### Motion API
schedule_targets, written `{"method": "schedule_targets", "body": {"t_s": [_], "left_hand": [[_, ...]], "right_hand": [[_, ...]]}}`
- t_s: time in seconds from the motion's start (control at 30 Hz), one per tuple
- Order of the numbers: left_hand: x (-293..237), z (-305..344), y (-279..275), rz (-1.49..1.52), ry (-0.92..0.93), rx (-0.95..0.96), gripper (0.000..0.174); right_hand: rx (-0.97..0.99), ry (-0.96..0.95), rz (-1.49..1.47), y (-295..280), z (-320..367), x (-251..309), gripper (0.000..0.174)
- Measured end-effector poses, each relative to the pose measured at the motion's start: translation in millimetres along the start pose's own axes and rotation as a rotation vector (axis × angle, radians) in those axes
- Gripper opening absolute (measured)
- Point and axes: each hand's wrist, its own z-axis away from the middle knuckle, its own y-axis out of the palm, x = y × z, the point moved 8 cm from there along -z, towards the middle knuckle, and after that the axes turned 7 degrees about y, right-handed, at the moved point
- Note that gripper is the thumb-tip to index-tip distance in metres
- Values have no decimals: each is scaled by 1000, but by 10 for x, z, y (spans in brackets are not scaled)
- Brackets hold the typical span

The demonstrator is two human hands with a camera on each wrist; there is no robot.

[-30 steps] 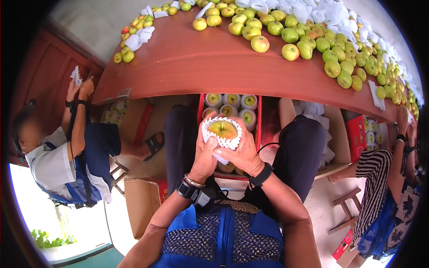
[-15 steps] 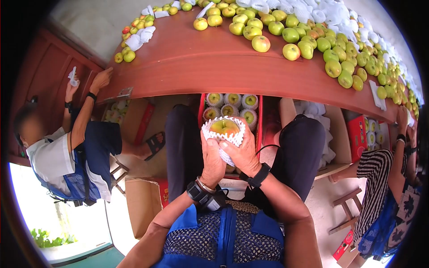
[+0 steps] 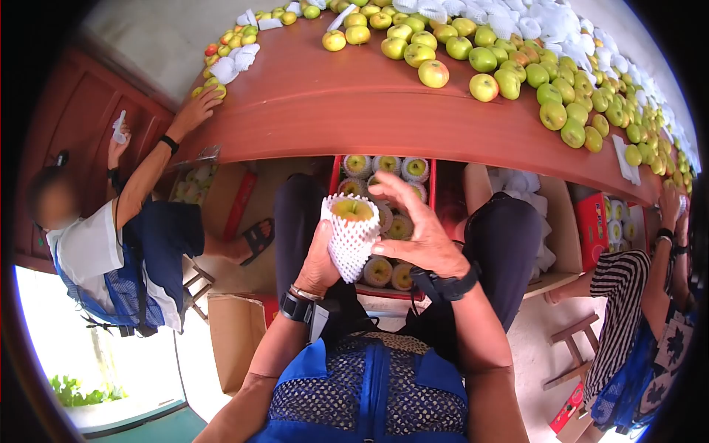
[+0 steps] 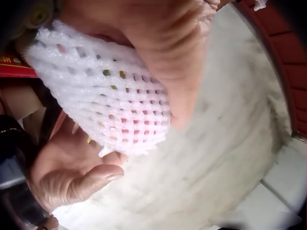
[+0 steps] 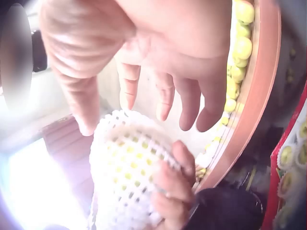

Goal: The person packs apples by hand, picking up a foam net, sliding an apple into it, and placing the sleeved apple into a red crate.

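Fingers (image 5: 171, 194) of the left hand (image 3: 319, 262) curl round the foam-netted apple (image 3: 352, 212).

1 yellow-green apple (image 3: 353, 210), stem end up and showing at the open top of 1 white foam net sleeve (image 3: 351, 247), sleeve jagged at the rim, stretched into small holes, tapering below the fruit, both in the left hand (image 3: 319, 260)

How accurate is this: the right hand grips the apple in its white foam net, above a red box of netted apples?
The hand is wrong: the head view shows the left hand gripping the apple in its white foam net, above the red box.
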Motion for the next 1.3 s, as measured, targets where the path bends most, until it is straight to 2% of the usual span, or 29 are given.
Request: {"method": "schedule_targets", "body": {"t_s": [0.03,0.07,0.17,0.2,0.33,0.4,0.5,0.6,0.63,0.73,0.77,0.8,0.83,0.87,0.9,0.93,0.97,1.03,1.1,1.2,1.3], "left_hand": [[-14,8,5,-22,-12,58,59],[-36,9,-3,-48,4,51,59],[-51,14,24,-89,21,26,60],[-23,13,9,-80,10,15,60],[-19,14,-76,-196,64,-28,67],[-10,22,-47,-190,34,-15,66],[29,29,-63,-159,10,11,64],[44,4,-93,-196,37,42,62],[37,-2,-83,-221,52,51,61],[-114,27,6,-130,200,-108,63],[-190,17,56,-172,255,-109,65],[-268,12,101,-215,311,-112,66],[-355,13,149,-256,368,-113,68],[-386,19,191,-248,342,-105,70],[-414,12,235,-388,394,-73,71],[-411,11,287,-529,441,-44,72],[-397,22,344,-671,484,-14,74],[-225,33,282,-573,286,-66,84],[-206,47,311,-454,215,-59,87],[-402,-19,438,-521,316,44,86],[-353,-28,410,-643,132,174,82]], "right_hand": [[68,-40,46,24,-3,80,74],[51,-40,35,21,21,161,53],[116,5,-80,111,53,-36,34],[122,43,-125,125,49,1,19],[171,103,-330,161,55,-140,15],[170,124,-429,180,62,-204,12],[185,162,-460,190,59,-259,13],[172,139,-492,214,38,-317,24],[112,161,-473,208,38,-328,28],[-77,223,-426,143,33,-356,45],[-141,243,-417,96,22,-401,53],[-74,273,-418,126,20,-389,63],[45,197,-448,232,11,-330,75],[90,177,-394,317,30,-266,80],[134,160,-341,400,41,-202,84],[46,100,-76,365,34,-283,89],[9,88,-21,337,39,-283,87],[-72,60,94,250,19,-251,85],[-64,85,22,210,37,-213,78],[4,85,-49,224,53,-192,78],[125,122,-86,285,44,-206,80]]}}
